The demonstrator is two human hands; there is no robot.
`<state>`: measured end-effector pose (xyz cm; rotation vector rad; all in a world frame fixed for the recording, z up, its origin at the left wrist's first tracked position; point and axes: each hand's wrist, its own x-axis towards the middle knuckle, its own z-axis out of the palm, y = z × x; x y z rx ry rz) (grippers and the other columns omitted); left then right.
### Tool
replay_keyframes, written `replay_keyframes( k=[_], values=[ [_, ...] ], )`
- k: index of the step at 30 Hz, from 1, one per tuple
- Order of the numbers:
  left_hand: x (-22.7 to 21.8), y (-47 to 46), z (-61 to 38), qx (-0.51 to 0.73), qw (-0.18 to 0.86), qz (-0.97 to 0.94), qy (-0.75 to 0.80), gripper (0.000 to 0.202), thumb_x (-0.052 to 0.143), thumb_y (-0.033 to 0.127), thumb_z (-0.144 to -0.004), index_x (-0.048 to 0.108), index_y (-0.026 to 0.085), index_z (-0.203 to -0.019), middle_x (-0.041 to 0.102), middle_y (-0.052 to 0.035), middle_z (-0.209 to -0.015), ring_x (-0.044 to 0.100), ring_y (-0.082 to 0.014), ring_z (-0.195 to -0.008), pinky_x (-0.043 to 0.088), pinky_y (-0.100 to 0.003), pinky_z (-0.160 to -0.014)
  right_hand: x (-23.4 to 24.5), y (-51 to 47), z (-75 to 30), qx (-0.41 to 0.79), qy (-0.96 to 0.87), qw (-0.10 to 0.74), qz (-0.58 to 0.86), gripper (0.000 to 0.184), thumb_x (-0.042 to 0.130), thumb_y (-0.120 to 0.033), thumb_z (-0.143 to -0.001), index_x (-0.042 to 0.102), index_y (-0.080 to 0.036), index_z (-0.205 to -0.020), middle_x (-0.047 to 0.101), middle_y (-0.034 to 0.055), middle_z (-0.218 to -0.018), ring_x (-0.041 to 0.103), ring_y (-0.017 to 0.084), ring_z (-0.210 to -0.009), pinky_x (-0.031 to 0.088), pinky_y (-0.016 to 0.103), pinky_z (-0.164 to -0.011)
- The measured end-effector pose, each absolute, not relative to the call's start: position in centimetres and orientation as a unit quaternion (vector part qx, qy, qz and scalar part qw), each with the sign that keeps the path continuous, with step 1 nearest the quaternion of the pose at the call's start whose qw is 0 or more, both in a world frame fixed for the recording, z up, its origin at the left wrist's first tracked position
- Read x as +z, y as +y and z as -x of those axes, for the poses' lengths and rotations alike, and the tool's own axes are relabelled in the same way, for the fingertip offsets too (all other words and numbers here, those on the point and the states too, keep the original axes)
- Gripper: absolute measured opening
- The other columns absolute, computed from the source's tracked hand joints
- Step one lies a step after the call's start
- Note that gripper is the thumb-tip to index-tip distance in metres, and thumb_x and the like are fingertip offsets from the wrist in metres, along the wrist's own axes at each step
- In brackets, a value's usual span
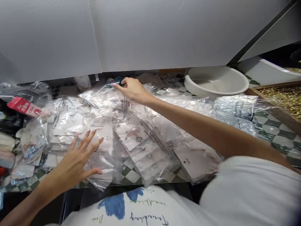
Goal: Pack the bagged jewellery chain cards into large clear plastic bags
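Right hand point(134, 91) is pinching a clear poly bag point(100, 97) by its right end, fingers together, bag running leftward; left hand point(76, 158) is pressing spread-fingered on other bags point(101, 141).

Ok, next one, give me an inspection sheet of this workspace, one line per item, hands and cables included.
Surface: green-and-white checked tabletop, largely under the bags.
Job's things: clear plastic bags of white cards, overlapping in a loose spread.
Clutter: red-pink tag at far left; white basin and wooden tray of gold material beyond.
Hands: right hand pinches a bag's top edge; left hand open, fingers spread, over the bags.
Cables: nothing seen.
Surroundings: pale grey panel overhead; printed white cloth at the near edge.
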<state>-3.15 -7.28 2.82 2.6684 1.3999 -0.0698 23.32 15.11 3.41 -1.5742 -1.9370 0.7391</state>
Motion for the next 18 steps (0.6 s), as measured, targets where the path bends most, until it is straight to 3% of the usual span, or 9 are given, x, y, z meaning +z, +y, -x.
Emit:
replay_keyframes(
  k=[2,4,8,11,13,18],
  values=[
    [1.2,-8.6,3.6,-0.026,0.056,-0.884,0.463,0.089,0.051,0.071,-0.099,0.01,0.039,-0.171,0.019,-0.0122,-0.177,0.026,-0.041,-0.162,0.033,-0.075,-0.122,2.7,17.8,-21.4,0.303,-0.699,0.286,0.581,0.04,0.063,-0.049,-0.101,0.072,-0.012,-0.111,0.074,0.0177,-0.117,0.068,0.03,-0.113,0.057,0.045,-0.096],
    [-0.4,-9.0,3.9,-0.018,0.056,-0.879,0.473,0.085,0.05,0.068,-0.101,0.01,0.041,-0.171,0.018,-0.0114,-0.178,0.023,-0.0408,-0.162,0.034,-0.073,-0.123,2.5,18.5,-20.9,0.314,-0.706,0.327,0.544,0.026,0.058,-0.039,-0.104,0.069,-0.017,-0.112,0.074,0.0136,-0.123,0.067,0.025,-0.118,0.057,0.038,-0.096],
    [-3.1,-8.0,3.7,0.019,0.073,-0.87,0.487,0.085,0.049,0.065,-0.101,0.008,0.04,-0.171,0.01,-0.0103,-0.179,0.011,-0.0396,-0.165,0.032,-0.069,-0.127,4.0,15.5,-24.0,0.306,-0.696,0.411,0.503,0.028,0.034,-0.03,-0.107,0.059,-0.024,-0.119,0.068,0.0107,-0.132,0.063,0.018,-0.116,0.057,0.036,-0.093],
    [-4.0,-7.2,3.2,0.047,0.081,-0.864,0.494,0.084,0.05,0.063,-0.101,0.007,0.043,-0.17,0.008,-0.0072,-0.18,0.008,-0.0378,-0.165,0.027,-0.066,-0.13,5.4,12.7,-28.2,0.274,-0.689,0.455,0.493,0.021,0.04,-0.036,-0.103,0.054,-0.025,-0.092,0.068,0.0104,-0.111,0.06,0.016,-0.099,0.053,0.035,-0.095],
    [-4.1,-7.0,3.0,0.065,0.077,-0.863,0.495,0.083,0.051,0.061,-0.102,0.006,0.045,-0.17,0.011,-0.0061,-0.18,0.009,-0.0368,-0.166,0.026,-0.065,-0.13,5.8,11.4,-31.0,0.262,-0.685,0.461,0.499,0.028,0.048,-0.041,-0.099,0.045,-0.026,-0.076,0.062,0.0084,-0.092,0.057,0.016,-0.089,0.051,0.034,-0.087],
    [-4.1,-7.4,3.0,0.082,0.07,-0.861,0.498,0.082,0.053,0.059,-0.103,0.009,0.045,-0.17,0.014,-0.0069,-0.179,0.012,-0.0377,-0.166,0.023,-0.066,-0.131,4.7,9.4,-35.9,0.314,-0.644,0.38,0.585,0.035,0.058,-0.048,-0.097,0.045,-0.027,-0.072,0.041,-0.0047,-0.059,0.033,0.011,-0.052,0.03,0.032,-0.052]
  ],
)
